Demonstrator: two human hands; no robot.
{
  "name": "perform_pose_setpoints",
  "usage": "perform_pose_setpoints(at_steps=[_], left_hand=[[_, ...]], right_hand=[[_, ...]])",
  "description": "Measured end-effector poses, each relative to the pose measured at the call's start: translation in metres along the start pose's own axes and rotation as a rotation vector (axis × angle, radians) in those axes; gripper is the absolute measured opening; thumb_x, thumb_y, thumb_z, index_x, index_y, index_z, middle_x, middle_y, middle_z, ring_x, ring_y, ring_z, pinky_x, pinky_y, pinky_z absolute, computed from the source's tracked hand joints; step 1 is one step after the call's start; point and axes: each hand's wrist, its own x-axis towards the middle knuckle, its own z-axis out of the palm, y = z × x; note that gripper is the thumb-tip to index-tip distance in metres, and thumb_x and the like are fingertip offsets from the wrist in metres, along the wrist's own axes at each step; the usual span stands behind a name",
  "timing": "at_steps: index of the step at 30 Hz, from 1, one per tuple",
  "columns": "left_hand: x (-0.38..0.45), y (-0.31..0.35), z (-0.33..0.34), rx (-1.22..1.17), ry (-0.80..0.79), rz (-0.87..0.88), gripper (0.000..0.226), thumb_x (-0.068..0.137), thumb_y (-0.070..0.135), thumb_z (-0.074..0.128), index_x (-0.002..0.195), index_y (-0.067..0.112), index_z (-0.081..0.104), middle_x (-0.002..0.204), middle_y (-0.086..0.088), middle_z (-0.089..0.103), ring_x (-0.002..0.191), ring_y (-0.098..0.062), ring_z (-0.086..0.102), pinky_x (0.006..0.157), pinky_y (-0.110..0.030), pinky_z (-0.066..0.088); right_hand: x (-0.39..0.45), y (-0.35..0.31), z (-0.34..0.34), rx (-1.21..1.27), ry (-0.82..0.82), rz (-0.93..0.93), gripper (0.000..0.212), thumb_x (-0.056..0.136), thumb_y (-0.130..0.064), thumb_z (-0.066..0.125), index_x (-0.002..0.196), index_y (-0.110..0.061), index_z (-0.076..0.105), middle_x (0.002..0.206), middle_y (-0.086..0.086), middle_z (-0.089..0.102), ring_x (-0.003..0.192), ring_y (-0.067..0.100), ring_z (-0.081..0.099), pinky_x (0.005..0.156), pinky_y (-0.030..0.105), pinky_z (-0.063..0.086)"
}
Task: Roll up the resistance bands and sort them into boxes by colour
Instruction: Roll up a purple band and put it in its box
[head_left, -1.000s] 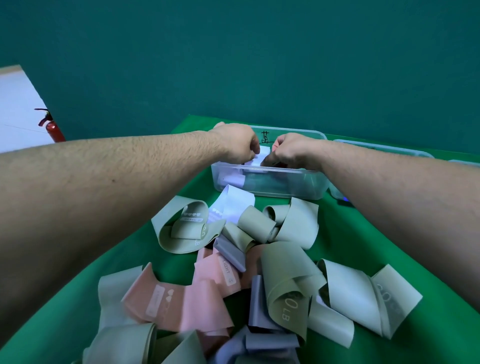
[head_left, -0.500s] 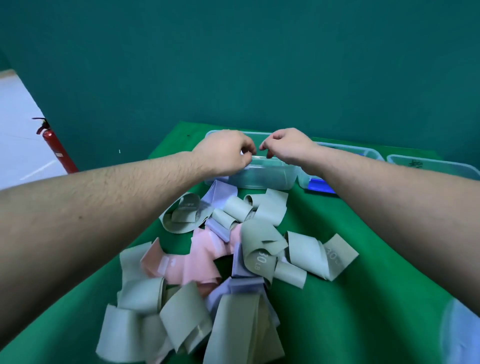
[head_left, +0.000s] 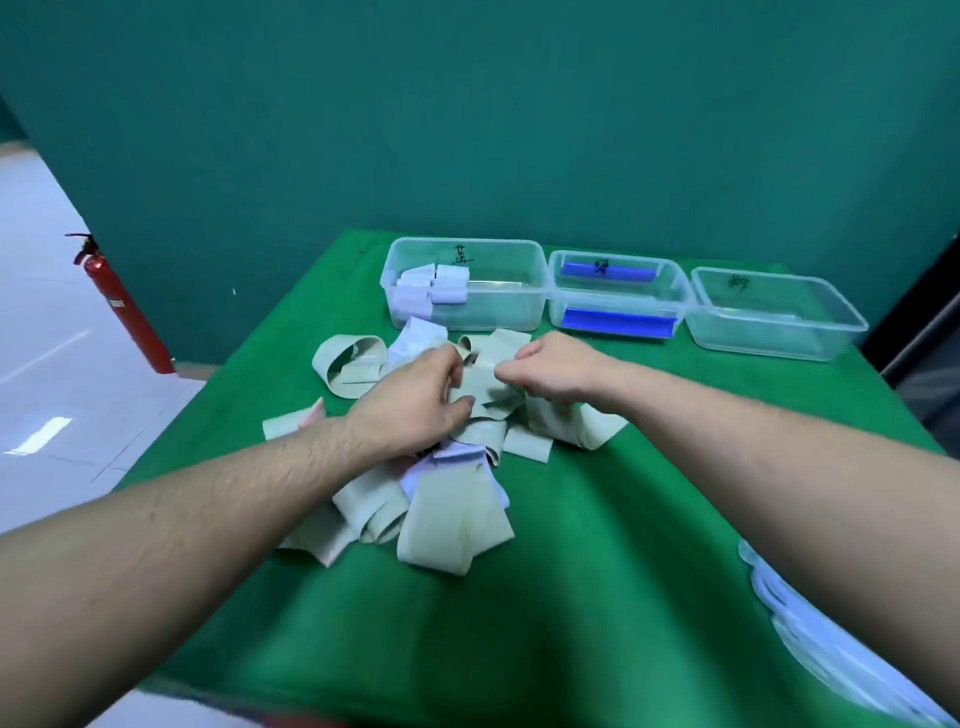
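step: picking the next band out of the pile (head_left: 441, 499); judged early in the task, most bands unrolled
left hand (head_left: 415, 402): fingers curled down into the pile top, thumb lying on a sage green band (head_left: 480, 387); looks like a grip, but the fingertips are hidden
right hand (head_left: 550, 371): fingers curled, knuckles up, pinching the same green band at its right edge
pile: middle of the green table (head_left: 597, 545), mostly sage green, some lilac, pink edge at left
boxes: three clear ones in a row at the far edge; left box (head_left: 467, 317) holds lilac rolls (head_left: 436, 283); middle box (head_left: 618, 306) shows blue; right box (head_left: 774, 325) looks empty
handling: bands judged light, floppy, a bit springy; likely to unroll if let go
hold: pinch one flat end with both hands and roll tight; keep a thumb on the roll until boxed
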Motion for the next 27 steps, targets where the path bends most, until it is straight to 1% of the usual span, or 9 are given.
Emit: perform_pose_setpoints(at_steps=[4,8,11,13,17,19,22,25,27], left_hand=[[-0.025,0.003,0.009,-0.022,-0.07,-0.136,0.042,0.081,0.055,0.068,0.085,0.018,0.048,0.071,0.004,0.059,0.061,-0.011,0.05,0.052,-0.03,0.033],[-0.045,0.01,0.015,-0.026,-0.068,-0.101,0.041,0.072,0.062,0.074,0.088,0.026,0.06,0.071,0.013,0.057,0.066,-0.002,0.051,0.055,-0.026,0.035],[-0.054,0.014,0.015,-0.007,-0.052,-0.038,0.03,0.075,0.051,0.077,0.096,0.028,0.071,0.084,0.017,0.06,0.079,-0.005,0.056,0.066,-0.024,0.043],[-0.06,0.016,0.013,-0.012,-0.035,-0.04,0.014,0.081,0.042,0.073,0.089,0.03,0.073,0.085,0.015,0.064,0.082,-0.007,0.058,0.065,-0.022,0.044],[-0.068,0.026,0.012,-0.306,0.011,-0.102,0.006,0.083,0.032,0.074,0.08,0.028,0.075,0.081,0.008,0.07,0.077,-0.007,0.061,0.069,-0.024,0.047],[-0.072,0.035,0.009,-0.48,0.04,-0.103,0.001,0.082,0.026,0.077,0.082,0.027,0.078,0.088,0.003,0.071,0.08,-0.008,0.063,0.074,-0.024,0.049],[-0.078,0.056,0.0,-0.681,0.085,-0.068,0.007,0.085,0.017,0.075,0.088,0.022,0.078,0.091,0.001,0.075,0.078,-0.006,0.064,0.075,-0.024,0.052],[-0.084,0.077,-0.007,-0.743,0.148,-0.034,0.011,0.088,0.013,0.072,0.093,0.022,0.073,0.088,0.003,0.072,0.067,0.001,0.059,0.065,-0.015,0.05],[-0.086,0.088,-0.008,-0.712,0.2,-0.02,0.021,0.088,0.011,0.069,0.105,0.024,0.067,0.097,0.005,0.067,0.06,0.001,0.054,0.067,-0.018,0.05]], right_hand=[[-0.023,0.012,0.016,0.018,-0.185,0.01,0.037,0.088,-0.028,0.058,0.053,-0.018,0.056,0.045,-0.003,0.05,0.038,0.012,0.039,0.044,0.023,0.03],[-0.039,0.02,0.029,0.086,-0.236,-0.006,0.02,0.091,-0.03,0.06,0.078,-0.017,0.068,0.061,0.0,0.064,0.045,0.015,0.044,0.045,0.022,0.035],[-0.048,0.028,0.035,0.151,-0.208,-0.021,0.011,0.091,-0.021,0.059,0.099,-0.017,0.066,0.069,0.002,0.065,0.049,0.017,0.045,0.045,0.022,0.036],[-0.054,0.033,0.037,0.193,-0.184,-0.053,0.019,0.088,-0.014,0.058,0.104,-0.023,0.065,0.071,0.004,0.061,0.047,0.016,0.041,0.043,0.021,0.035],[-0.069,0.037,0.039,0.264,-0.137,-0.114,0.037,0.087,-0.01,0.065,0.118,-0.028,0.059,0.076,0.005,0.055,0.05,0.014,0.038,0.043,0.02,0.034],[-0.078,0.037,0.038,0.293,-0.113,-0.142,0.036,0.086,-0.014,0.07,0.116,-0.032,0.061,0.072,-0.001,0.054,0.054,0.014,0.039,0.046,0.021,0.034],[-0.092,0.035,0.034,0.244,-0.036,-0.191,0.008,0.089,-0.024,0.07,0.091,-0.031,0.068,0.069,-0.004,0.057,0.059,0.01,0.044,0.057,0.024,0.037],[-0.11,0.035,0.027,0.185,0.103,-0.19,0.022,0.093,-0.032,0.065,0.072,-0.027,0.063,0.062,-0.012,0.052,0.058,0.007,0.043,0.055,0.022,0.034],[-0.123,0.035,0.019,0.135,0.201,-0.22,0.022,0.096,-0.03,0.06,0.075,-0.025,0.067,0.063,-0.015,0.055,0.061,0.003,0.047,0.058,0.021,0.036]])
